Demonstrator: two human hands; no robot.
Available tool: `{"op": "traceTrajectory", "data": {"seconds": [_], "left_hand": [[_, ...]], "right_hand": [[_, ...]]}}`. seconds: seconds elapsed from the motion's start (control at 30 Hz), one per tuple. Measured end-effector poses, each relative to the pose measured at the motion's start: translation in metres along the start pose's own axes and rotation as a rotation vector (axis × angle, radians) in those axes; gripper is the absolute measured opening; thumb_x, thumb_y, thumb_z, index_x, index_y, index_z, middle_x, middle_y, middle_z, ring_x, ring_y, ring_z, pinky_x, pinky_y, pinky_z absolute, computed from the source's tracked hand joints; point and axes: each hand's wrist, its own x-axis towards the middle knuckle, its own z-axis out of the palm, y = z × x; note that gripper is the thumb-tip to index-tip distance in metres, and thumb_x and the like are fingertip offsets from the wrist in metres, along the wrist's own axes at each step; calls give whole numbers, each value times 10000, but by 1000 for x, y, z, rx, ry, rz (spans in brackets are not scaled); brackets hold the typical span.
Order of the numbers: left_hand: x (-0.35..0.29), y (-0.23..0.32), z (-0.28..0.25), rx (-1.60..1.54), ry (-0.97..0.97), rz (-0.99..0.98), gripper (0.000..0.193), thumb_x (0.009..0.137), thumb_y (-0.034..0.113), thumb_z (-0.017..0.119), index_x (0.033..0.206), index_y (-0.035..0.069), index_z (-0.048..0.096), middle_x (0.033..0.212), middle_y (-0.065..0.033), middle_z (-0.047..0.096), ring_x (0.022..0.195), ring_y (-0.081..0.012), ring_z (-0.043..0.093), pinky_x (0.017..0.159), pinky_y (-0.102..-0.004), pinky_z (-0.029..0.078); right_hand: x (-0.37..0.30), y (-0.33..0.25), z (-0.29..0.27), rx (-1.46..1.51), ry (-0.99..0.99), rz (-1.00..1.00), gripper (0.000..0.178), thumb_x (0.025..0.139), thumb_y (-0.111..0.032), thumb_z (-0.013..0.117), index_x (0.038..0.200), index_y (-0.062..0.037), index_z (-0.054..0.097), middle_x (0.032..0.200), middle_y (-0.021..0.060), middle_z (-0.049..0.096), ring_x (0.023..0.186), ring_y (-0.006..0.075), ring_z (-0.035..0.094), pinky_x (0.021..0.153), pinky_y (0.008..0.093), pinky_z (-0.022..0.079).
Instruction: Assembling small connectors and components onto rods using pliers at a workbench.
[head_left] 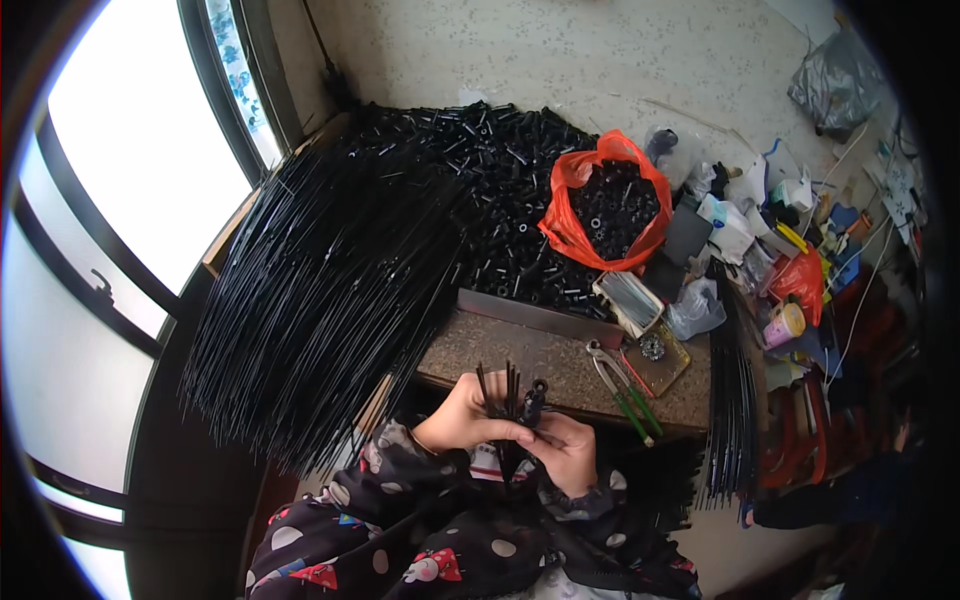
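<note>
Close together at the table's front edge, my two hands work on black parts. My left hand (462, 418) is closed around several thin black rods (511, 382), whose ends stick up above the fingers and run down below them. Pinched in my right hand (566, 452) is a small black tubular part (535, 398) with a round end, right beside the rods. Whether the rods are joined to it is hidden by the fingers. A great sheaf of long black rods (310, 290) lies to the left, hanging over the edge.
Behind a metal strip (535, 318) lies a heap of black tubular parts (500, 150). A red plastic bag (565, 225) holds black rings. Green-handled pincers (622, 395), a box of thin metal pins (632, 300) and more rods (733, 420) are on the right, before assorted clutter.
</note>
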Motion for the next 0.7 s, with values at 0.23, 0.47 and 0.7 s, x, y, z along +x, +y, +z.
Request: {"op": "traceTrajectory", "data": {"seconds": [0.23, 0.47, 0.7], "left_hand": [[6, -18, -22, -120, -387, 36, 334, 655, 183, 778, 845, -39, 618, 828, -161, 609, 777, -274, 573, 683, -350, 447], [-9, -26, -10, -344, -202, -306, 517, 723, 102, 725, 1163, -34, 491, 1123, -89, 567, 1067, -177, 509, 895, -333, 418], [-13, -33, 18, 234, 142, -80, 427, 656, 84, 733, 1005, 8, 498, 913, -109, 559, 840, -206, 557, 745, -306, 444]], "right_hand": [[7, 8, -8, 360, -261, 195, 223, 684, 84, 696, 876, 26, 598, 843, 58, 631, 770, 104, 594, 691, 236, 494], [29, 6, -5, 197, -106, 255, 224, 663, 21, 747, 752, -32, 549, 740, -18, 583, 705, 49, 534, 625, 209, 448], [21, -10, 15, -407, 198, -18, 216, 652, -18, 751, 759, 2, 564, 739, 26, 577, 651, 124, 553, 595, 250, 441]]}}
